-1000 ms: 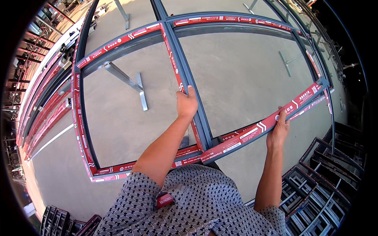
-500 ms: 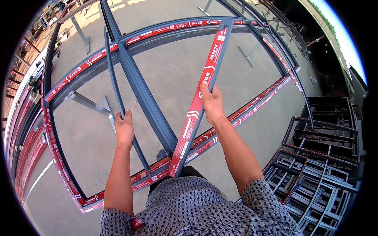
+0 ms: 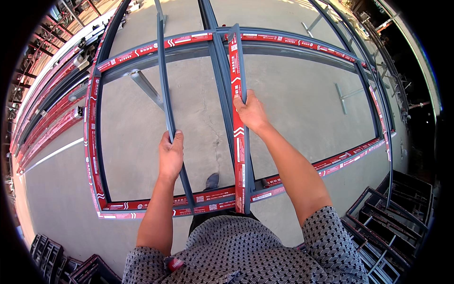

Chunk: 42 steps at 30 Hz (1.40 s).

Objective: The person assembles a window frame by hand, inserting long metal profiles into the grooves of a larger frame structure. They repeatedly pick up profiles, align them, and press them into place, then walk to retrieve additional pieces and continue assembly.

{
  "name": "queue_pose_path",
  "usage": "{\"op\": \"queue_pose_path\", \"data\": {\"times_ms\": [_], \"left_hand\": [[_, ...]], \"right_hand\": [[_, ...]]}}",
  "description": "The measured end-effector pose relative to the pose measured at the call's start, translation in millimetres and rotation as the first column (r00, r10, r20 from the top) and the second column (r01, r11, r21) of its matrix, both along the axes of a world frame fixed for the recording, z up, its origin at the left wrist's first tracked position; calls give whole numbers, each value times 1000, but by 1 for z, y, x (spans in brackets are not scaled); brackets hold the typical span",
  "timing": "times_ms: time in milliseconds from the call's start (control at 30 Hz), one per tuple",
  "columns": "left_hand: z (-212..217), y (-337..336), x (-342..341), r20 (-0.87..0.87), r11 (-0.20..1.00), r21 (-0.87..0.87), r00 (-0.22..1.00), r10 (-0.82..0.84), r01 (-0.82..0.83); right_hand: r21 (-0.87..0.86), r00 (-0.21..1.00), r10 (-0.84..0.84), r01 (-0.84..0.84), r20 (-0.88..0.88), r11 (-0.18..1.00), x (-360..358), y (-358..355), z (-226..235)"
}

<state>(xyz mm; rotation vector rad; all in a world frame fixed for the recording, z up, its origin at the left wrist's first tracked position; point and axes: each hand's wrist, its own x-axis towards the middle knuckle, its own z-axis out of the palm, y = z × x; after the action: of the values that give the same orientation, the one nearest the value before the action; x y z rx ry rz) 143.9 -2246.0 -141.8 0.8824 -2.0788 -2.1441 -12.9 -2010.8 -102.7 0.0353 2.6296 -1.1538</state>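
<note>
Concrete floor (image 3: pixel 293 109), pale and finely cracked, spreads beneath a big rectangular window frame (image 3: pixel 92 142) of dark grey metal, its faces wrapped in glossy red protective film with white markings. That frame lies flat in front of me, a fixed grey mullion (image 3: pixel 218 85) running up its middle away from me. Just right of the mullion, a loose red-filmed bar (image 3: pixel 238 156) stretches from the frame's near rail to its far rail; my right hand (image 3: pixel 250 112) grips it about halfway along, fingers curled tight round its edge. Left of the mullion, a thinner bare grey strip (image 3: pixel 165 90), smooth and narrow, crosses the frame the same way, and my left hand (image 3: pixel 171 154) is clamped on it, thumb on one side and fingers wrapped over the other. Beyond the frame's right corner, dark metal frames (image 3: pixel 402 208) are stacked; beyond its left side, more red-filmed profiles (image 3: pixel 42 118) lie in rows.
</note>
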Motion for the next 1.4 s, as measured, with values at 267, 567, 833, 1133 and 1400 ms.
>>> {"op": "queue_pose_path", "data": {"times_ms": [267,567,833,1133,1400], "left_hand": [[8,-12,6,-4,998,20,998,60,-59],[-6,22,-15,56,995,-60,996,-70,73],[-7,71,-53,121,930,-173,944,-306,323],[-11,91,-65,156,907,-127,911,-383,402],[-2,93,-73,133,889,-86,890,-437,450]], "right_hand": [[200,994,98,-87,-47,976,-28,-38,-28],[362,992,82,-43,-92,931,-33,-56,-29],[457,987,156,-153,30,876,-55,-62,-20],[538,892,450,-363,-35,761,-87,-41,-43],[504,921,383,-299,-69,810,-83,-40,-40]]}}
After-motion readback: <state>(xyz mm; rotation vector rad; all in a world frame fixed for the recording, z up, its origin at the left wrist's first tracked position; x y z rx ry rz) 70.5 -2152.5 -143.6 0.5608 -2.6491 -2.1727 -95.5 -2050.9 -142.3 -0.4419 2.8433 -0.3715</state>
